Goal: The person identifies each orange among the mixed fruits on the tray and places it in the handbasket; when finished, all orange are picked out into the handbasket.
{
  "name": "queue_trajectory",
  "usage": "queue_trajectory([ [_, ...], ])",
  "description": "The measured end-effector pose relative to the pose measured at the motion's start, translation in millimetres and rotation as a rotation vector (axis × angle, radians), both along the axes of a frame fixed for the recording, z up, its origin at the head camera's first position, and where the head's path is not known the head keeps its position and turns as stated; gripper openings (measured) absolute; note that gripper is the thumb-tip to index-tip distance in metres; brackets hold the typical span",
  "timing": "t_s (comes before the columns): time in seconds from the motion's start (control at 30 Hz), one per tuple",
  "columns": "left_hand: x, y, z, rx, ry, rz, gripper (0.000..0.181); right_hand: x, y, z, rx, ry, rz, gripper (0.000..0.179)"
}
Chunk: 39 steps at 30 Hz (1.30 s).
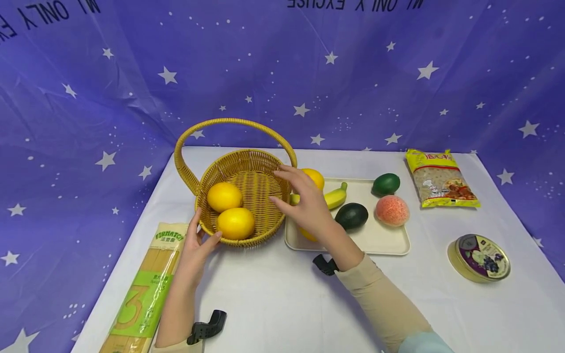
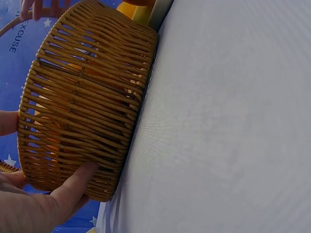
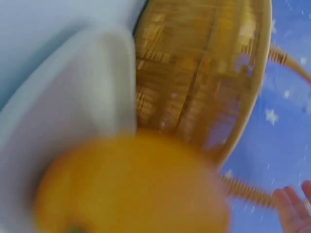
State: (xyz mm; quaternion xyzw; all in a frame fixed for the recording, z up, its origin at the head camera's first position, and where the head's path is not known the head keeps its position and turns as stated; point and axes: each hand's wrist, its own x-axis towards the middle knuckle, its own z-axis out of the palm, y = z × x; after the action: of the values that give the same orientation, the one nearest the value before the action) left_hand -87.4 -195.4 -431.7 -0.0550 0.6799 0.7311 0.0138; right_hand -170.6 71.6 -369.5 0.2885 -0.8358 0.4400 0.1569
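A wicker basket (image 1: pixel 258 189) with a tall arched handle stands at the left of the table, two plump yellow fruits (image 1: pixel 225 197) inside it. My left hand (image 1: pixel 194 252) holds its near-left side, thumb by the rim and a finger against the outer weave (image 2: pixel 80 182). Above the basket's right rim hovers my right hand (image 1: pixel 304 201), its thumb and fingers spread apart and nothing between them. Under it, a cream tray (image 1: pixel 375 245) carries a banana (image 1: pixel 336 197), an avocado (image 1: pixel 351 216), a peach (image 1: pixel 393 211), a smaller green fruit (image 1: pixel 386 185) and yellow-orange fruit (image 1: pixel 314 177). One orange (image 3: pixel 136 189) looms blurred in the right wrist view.
Left of the basket lies a pack of spaghetti (image 1: pixel 145 289). A yellow food bag (image 1: pixel 441 179) is at the back right, and a round tin (image 1: pixel 481 259) with a grape label sits nearer. Behind the white table (image 1: pixel 273 304) hangs a purple star-patterned cloth (image 1: pixel 247 59).
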Motion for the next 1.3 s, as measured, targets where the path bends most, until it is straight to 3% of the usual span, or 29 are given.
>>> queue_trajectory([
  [0.07,0.6,-0.2,-0.5,0.001,0.006,0.005,0.085,-2.5,11,-0.8,-0.076,0.031,-0.013,0.049],
  [0.2,-0.1,-0.8,-0.8,0.006,0.002,0.004,0.085,-10.4,33,-0.6,-0.187,0.015,-0.077,0.048],
  [0.47,-0.7,0.3,0.8,0.009,-0.031,0.001,0.085,-34.8,71,-10.1,-0.215,-0.194,-0.248,0.059],
  [0.67,0.2,-0.4,2.2,0.007,-0.033,-0.003,0.085,-49.0,79,-24.3,-0.154,-0.329,-0.287,0.066],
  [0.97,-0.3,1.3,1.2,0.021,-0.03,0.001,0.086,-70.5,72,-41.5,0.075,-0.493,-0.315,0.072],
  [1.3,0.2,0.8,2.1,0.014,-0.032,0.008,0.085,-84.2,62,-50.8,0.142,-0.557,-0.274,0.073],
])
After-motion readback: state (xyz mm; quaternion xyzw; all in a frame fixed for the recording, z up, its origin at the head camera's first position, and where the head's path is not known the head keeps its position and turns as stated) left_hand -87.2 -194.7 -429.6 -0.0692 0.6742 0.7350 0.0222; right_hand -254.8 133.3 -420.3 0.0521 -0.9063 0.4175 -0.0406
